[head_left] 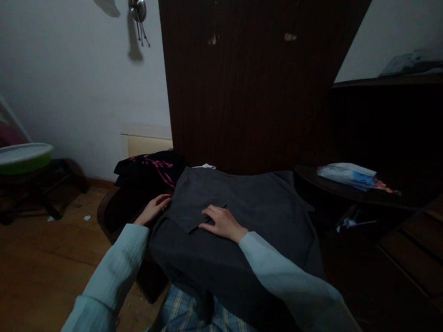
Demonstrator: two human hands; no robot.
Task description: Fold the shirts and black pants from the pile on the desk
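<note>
A dark grey garment (252,208) lies spread over a low surface in front of me and hangs down toward my lap. My right hand (221,220) rests flat on it near a folded flap, fingers stretched out. My left hand (154,208) sits at the garment's left edge with fingers curled against the cloth. Just behind my left hand lies a black cloth with pink print (151,167). Both arms wear pale blue sleeves.
A dark wooden cabinet (250,77) stands behind the garment. At the right, a dark shelf (352,194) carries a white and blue packet (348,175). A green-rimmed basin (15,157) sits on a stand at far left. The wooden floor (36,264) shows small scraps.
</note>
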